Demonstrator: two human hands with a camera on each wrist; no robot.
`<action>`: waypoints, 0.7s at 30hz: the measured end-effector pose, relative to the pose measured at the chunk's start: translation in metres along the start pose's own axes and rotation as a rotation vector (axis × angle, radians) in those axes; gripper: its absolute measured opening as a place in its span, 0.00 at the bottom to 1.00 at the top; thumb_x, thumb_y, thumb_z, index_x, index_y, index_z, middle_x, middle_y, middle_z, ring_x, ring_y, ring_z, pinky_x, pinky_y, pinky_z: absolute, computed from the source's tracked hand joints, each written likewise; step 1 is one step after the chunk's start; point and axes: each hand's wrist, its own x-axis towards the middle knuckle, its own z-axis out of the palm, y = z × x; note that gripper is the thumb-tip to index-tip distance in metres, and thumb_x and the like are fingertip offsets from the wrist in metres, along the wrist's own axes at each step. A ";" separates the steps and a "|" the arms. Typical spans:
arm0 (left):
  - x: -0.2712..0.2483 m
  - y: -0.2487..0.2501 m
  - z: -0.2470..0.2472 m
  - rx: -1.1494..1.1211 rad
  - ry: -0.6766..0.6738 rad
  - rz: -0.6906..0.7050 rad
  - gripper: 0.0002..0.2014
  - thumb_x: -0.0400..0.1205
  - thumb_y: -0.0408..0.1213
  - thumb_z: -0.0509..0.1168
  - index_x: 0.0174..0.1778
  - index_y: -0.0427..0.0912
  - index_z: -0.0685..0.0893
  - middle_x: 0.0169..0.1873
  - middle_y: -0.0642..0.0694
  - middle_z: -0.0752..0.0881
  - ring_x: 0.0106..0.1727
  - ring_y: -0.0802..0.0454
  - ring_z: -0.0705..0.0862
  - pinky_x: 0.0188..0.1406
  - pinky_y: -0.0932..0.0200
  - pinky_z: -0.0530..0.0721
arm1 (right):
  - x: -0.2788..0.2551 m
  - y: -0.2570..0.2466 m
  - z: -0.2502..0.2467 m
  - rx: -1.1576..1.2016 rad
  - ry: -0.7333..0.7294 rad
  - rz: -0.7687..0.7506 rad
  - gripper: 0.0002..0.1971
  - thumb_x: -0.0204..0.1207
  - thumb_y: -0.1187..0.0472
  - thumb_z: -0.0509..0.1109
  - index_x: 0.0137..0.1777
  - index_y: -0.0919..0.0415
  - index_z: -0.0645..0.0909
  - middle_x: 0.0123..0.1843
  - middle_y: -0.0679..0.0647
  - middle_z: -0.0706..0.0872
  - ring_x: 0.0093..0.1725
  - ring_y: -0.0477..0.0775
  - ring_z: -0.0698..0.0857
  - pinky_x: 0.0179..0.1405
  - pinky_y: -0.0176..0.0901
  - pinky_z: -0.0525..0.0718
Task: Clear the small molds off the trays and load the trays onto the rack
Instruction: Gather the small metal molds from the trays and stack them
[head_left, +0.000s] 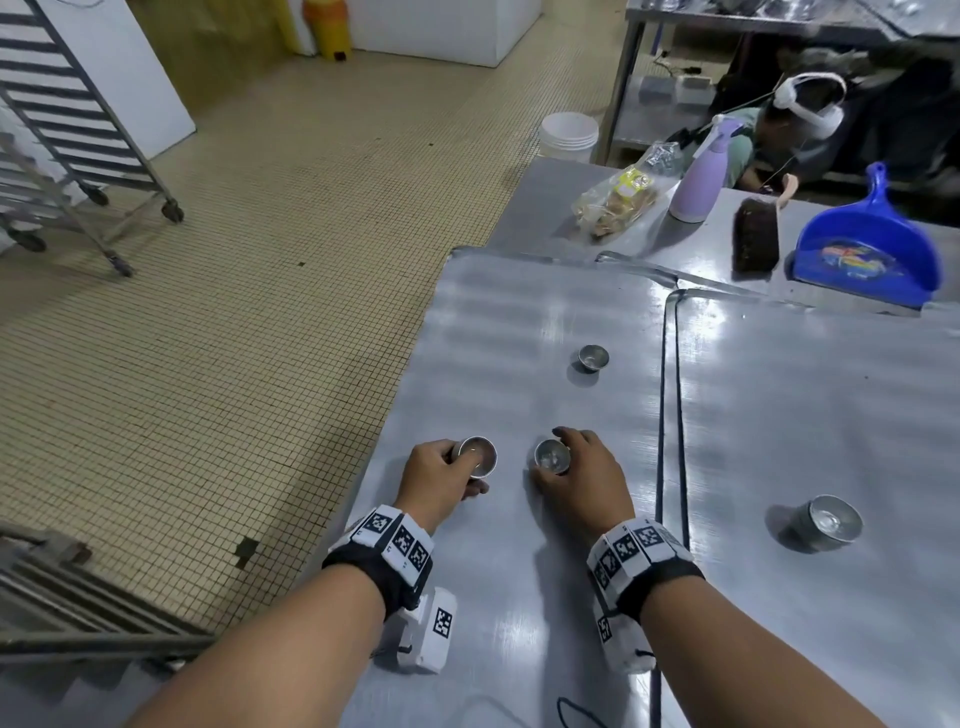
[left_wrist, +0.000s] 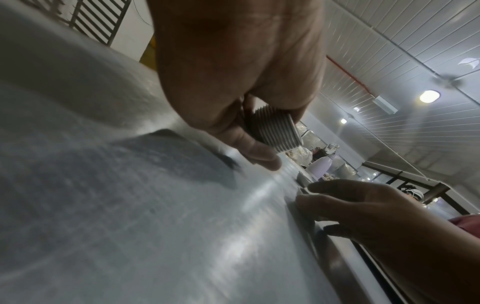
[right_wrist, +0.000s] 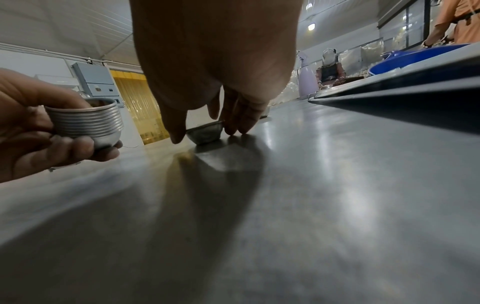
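Two flat metal trays lie side by side on the table, the left tray (head_left: 519, 322) and the right tray (head_left: 831, 395). My left hand (head_left: 467, 468) grips a nested stack of small ribbed metal molds (head_left: 480, 457), lifted just off the left tray; the stack (left_wrist: 272, 131) also shows in the left wrist view and the stack (right_wrist: 85, 123) in the right wrist view. My right hand (head_left: 551, 460) pinches a single mold (head_left: 552, 456) that sits on the left tray, thumb and fingers on either side of the mold (right_wrist: 205, 133). Another single mold (head_left: 593, 357) stands farther back. A second stack (head_left: 826, 522) sits on the right tray.
A wheeled tray rack (head_left: 78, 130) stands on the tiled floor at far left; another rack frame (head_left: 78, 597) is at lower left. Behind the trays lie a blue dustpan (head_left: 872, 244), brush (head_left: 756, 234), purple spray bottle (head_left: 698, 182) and plastic bag (head_left: 618, 200). A person crouches beyond the table.
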 end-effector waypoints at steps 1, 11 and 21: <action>0.000 0.000 0.000 -0.002 0.001 -0.004 0.08 0.82 0.31 0.68 0.43 0.29 0.87 0.35 0.36 0.89 0.34 0.41 0.94 0.34 0.56 0.88 | -0.001 0.000 0.000 -0.005 -0.001 0.005 0.21 0.67 0.42 0.70 0.60 0.46 0.81 0.58 0.46 0.82 0.55 0.52 0.84 0.51 0.40 0.79; 0.008 0.006 0.000 -0.146 0.008 -0.053 0.17 0.82 0.34 0.72 0.48 0.18 0.83 0.40 0.33 0.87 0.38 0.40 0.94 0.41 0.55 0.92 | -0.003 -0.014 -0.011 0.226 -0.006 -0.062 0.24 0.71 0.45 0.78 0.64 0.52 0.82 0.57 0.49 0.88 0.57 0.51 0.86 0.58 0.49 0.84; 0.005 0.017 0.010 -0.365 -0.090 -0.078 0.23 0.88 0.49 0.60 0.47 0.33 0.91 0.42 0.32 0.92 0.47 0.41 0.92 0.45 0.48 0.90 | -0.010 -0.058 0.000 0.353 -0.027 -0.188 0.26 0.71 0.42 0.77 0.68 0.46 0.79 0.56 0.45 0.90 0.52 0.48 0.88 0.53 0.49 0.87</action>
